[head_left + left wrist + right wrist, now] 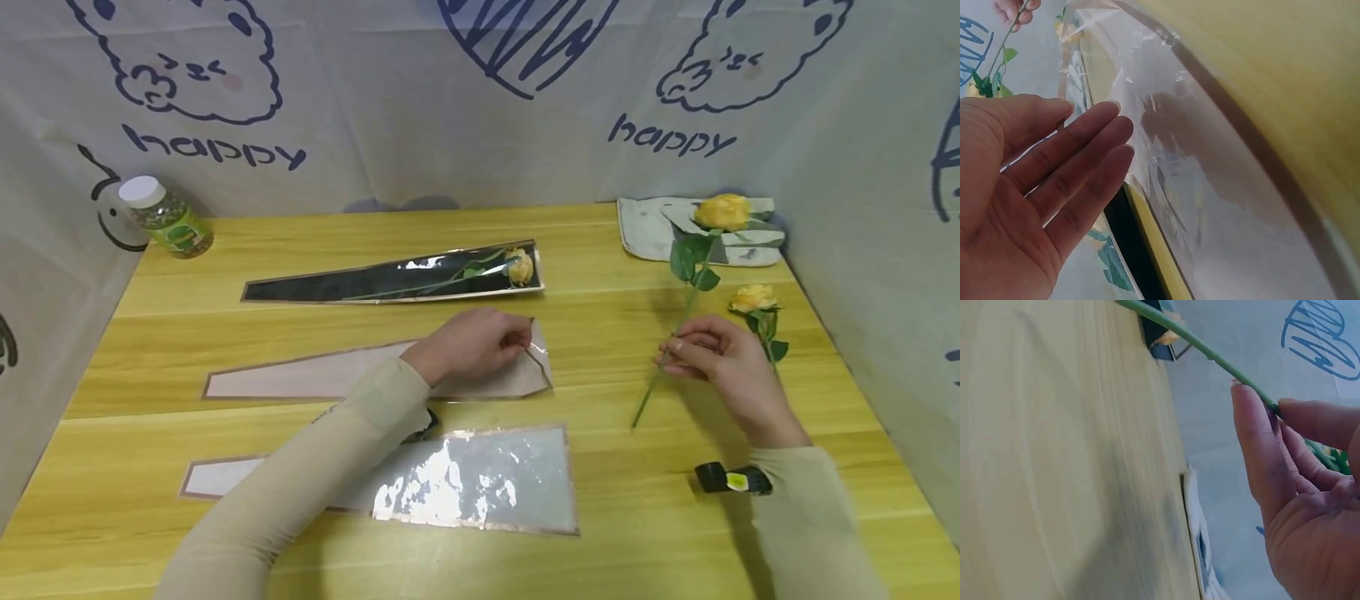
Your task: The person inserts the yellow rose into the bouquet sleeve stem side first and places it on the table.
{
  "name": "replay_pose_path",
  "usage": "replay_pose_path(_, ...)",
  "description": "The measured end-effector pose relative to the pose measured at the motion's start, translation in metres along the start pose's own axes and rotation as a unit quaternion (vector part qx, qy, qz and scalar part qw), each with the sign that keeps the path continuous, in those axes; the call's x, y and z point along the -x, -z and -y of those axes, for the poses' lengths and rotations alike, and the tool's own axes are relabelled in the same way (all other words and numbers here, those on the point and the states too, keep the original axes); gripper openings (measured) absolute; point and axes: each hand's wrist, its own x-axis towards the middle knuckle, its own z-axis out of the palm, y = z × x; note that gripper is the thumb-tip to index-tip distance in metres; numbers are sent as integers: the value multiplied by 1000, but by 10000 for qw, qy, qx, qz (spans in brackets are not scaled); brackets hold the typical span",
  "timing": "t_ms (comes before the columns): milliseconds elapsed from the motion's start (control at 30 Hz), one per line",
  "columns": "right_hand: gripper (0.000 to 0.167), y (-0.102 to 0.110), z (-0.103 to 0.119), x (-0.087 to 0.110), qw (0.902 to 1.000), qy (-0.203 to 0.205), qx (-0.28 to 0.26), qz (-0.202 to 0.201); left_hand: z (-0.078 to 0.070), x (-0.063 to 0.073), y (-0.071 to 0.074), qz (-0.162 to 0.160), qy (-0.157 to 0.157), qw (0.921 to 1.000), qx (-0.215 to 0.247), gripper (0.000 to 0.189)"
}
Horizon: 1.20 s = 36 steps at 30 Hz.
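My right hand (pixel 712 358) pinches the thin green stem of a yellow rose (pixel 722 213) between thumb and fingers, with the bloom up and the stem end above the table. The right wrist view shows that stem (pixel 1210 353) at the fingertips. At the wide end of a pale pink flower sleeve (pixel 300 373), my left hand (pixel 483 342) pinches the clear film edge, and the mouth lifts a little. Seen from the left wrist, the thumb and forefinger meet at the film (pixel 1147 69), the other fingers nearly straight.
Behind lies a black flower sleeve (pixel 322 287) with a yellow rose inside. In front is a white sleeve (pixel 517 483). Another yellow rose (pixel 753 298) lies right, near a folded white-grey glove (pixel 645 229). A white-capped jar (pixel 168 218) stands back left. Cloth walls surround the table.
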Motion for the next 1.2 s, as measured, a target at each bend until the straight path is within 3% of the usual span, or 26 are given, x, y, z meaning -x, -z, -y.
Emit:
replay_pose_path(233,14,-16,-3,-9,9981,419,-447,-52,1,0,-2,22,62,10000,8,8)
replay_pose_path(567,17,-38,-7,-26,9860,1054,-1193,-500,2,0,-2,43,-5,10000,6,8)
replay_pose_path(1033,9,-56,-15,-40,9849,1042,-1245,-603,1,-1,-2,88,86,9999,-17,7)
replay_pose_path(1200,10,-62,-17,-42,9864,770,-1325,-597,1,-2,-2,113,134,9998,35,6)
